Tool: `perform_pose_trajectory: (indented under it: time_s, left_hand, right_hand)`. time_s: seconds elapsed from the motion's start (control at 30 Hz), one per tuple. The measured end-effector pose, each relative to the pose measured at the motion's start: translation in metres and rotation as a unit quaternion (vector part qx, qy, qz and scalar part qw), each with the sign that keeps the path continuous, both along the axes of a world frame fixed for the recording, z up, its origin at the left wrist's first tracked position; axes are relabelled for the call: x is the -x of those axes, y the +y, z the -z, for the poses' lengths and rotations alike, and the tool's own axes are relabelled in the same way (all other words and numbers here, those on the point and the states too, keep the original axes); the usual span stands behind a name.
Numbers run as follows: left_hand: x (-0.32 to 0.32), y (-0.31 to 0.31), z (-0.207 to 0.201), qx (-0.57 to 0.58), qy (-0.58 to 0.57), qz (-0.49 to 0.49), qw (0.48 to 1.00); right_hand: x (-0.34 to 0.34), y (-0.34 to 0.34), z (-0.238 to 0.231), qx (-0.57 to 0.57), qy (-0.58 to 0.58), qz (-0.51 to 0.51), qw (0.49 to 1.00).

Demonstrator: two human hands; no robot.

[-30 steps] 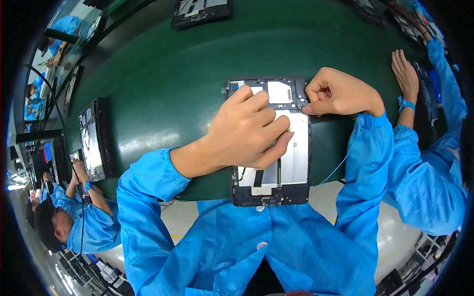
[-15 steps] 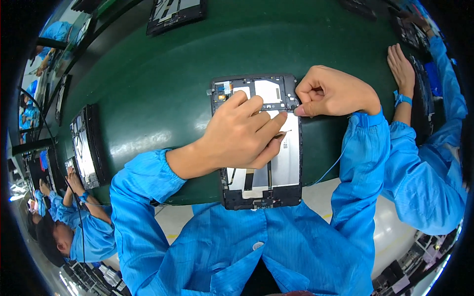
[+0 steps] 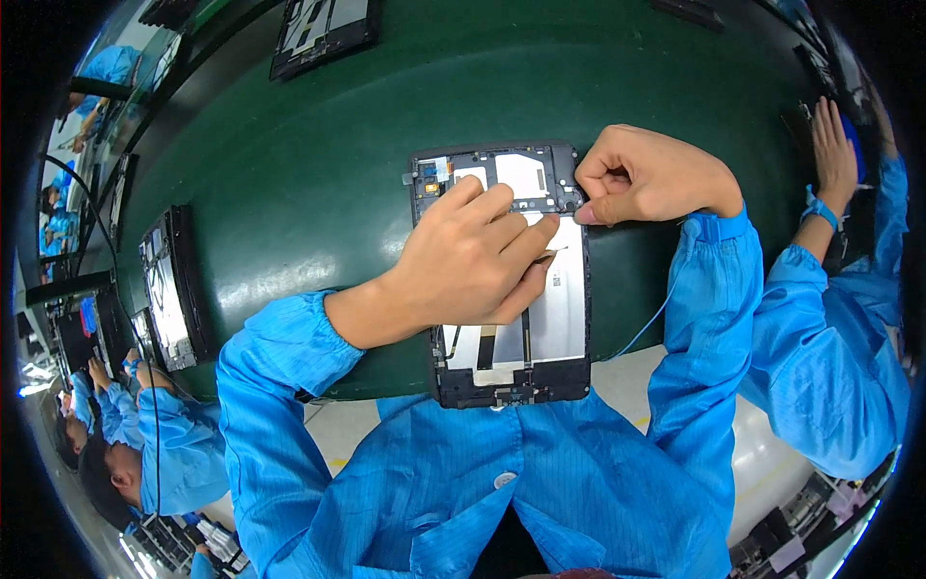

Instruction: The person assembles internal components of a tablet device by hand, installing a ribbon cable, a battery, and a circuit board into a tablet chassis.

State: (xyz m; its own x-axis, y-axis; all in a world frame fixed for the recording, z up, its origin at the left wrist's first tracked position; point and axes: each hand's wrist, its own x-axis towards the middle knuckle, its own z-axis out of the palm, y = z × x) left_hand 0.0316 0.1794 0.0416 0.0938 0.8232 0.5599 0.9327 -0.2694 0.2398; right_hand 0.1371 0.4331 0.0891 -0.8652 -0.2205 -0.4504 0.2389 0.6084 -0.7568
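Note:
An opened tablet (image 3: 564, 328), its inner side up with a white panel and black frame, lies upright in front of me on the green table. Across its middle rests my left hand (image 3: 463, 256), its fingers curled. A thin dark wire (image 3: 557, 253) pokes out between that thumb and forefinger. At the tablet's upper right edge, my right hand (image 3: 651, 179) has thumb and forefinger pinched together against the black frame. Whatever lies between those right fingertips is too small or hidden to make out. Part of the tablet's left side is covered by my left hand.
Another opened tablet (image 3: 326, 34) lies at the far left of the green table (image 3: 318, 193). More tablets (image 3: 166, 289) stand near the left edge. A co-worker's hand (image 3: 835, 154) reaches in at the right. A thin blue cord (image 3: 648, 326) hangs from my right wristband.
My hands and the tablet under them stay nearly in place. The far tablet has shifted slightly left. The right co-worker's hand has moved farther right, away from my tablet.

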Motion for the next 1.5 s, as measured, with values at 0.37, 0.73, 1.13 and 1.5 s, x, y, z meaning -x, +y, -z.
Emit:
perform_pose_trajectory:
  time_s: [0.37, 0.73, 1.13, 1.5]
  left_hand:
    - [0.0, -0.001, -0.002, 0.018, 0.004, -0.008, 1.0]
    - [0.001, 0.001, -0.003, 0.007, -0.054, -0.002, 0.998]
    - [-0.006, -0.001, -0.013, 0.041, -0.036, -0.039, 0.998]
    - [-0.01, 0.0, -0.011, 0.027, -0.042, -0.028, 0.998]
  right_hand:
    - [0.001, -0.001, -0.004, -0.003, -0.003, -0.001, 1.0]
    - [-0.002, -0.002, -0.005, -0.019, 0.022, -0.003, 1.0]
    - [0.0, -0.002, -0.006, -0.027, 0.025, -0.005, 0.999]
    - [0.001, -0.009, 0.015, -0.01, 0.248, 0.04, 0.968]
